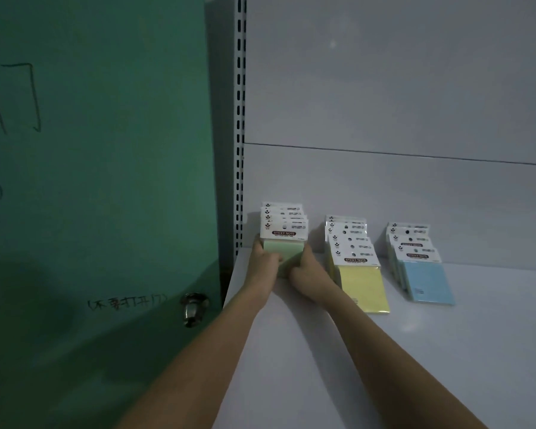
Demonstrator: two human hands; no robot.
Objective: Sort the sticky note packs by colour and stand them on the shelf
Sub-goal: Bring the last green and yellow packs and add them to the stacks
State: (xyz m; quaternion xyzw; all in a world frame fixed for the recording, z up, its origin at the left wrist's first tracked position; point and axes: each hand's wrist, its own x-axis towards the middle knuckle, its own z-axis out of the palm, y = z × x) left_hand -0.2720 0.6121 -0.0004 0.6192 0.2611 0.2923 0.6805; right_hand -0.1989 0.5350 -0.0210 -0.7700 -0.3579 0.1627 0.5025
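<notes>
Hands grip the green sticky note packs (283, 243) from both sides: the left hand (262, 258) is closed on the left edge of the group and the right hand (305, 267) is closed on its right edge and lower front, fingers curled around the front pack. The green packs stand nearly upright at the back left corner of the shelf (384, 366), at about 10 o'clock from its centre, with their white header cards stepped one behind another against the rear panel (384, 193). Printed on the front header card is "STICKY NOTE". At 3 o'clock from the green group, set slightly apart, the yellow sticky note packs (358, 267) lean back in an overlapping row, the front pack lying lowest. Further along at 3 o'clock, again with a gap, the blue sticky note packs (421, 270) lean in the same fanned manner. Both forearms extend from the 6 o'clock edge of the view toward the green group. At 9 o'clock from the shelf, a slotted upright (239, 119) borders a green door (99, 150) that carries handwritten characters and a metal knob (194, 308).
</notes>
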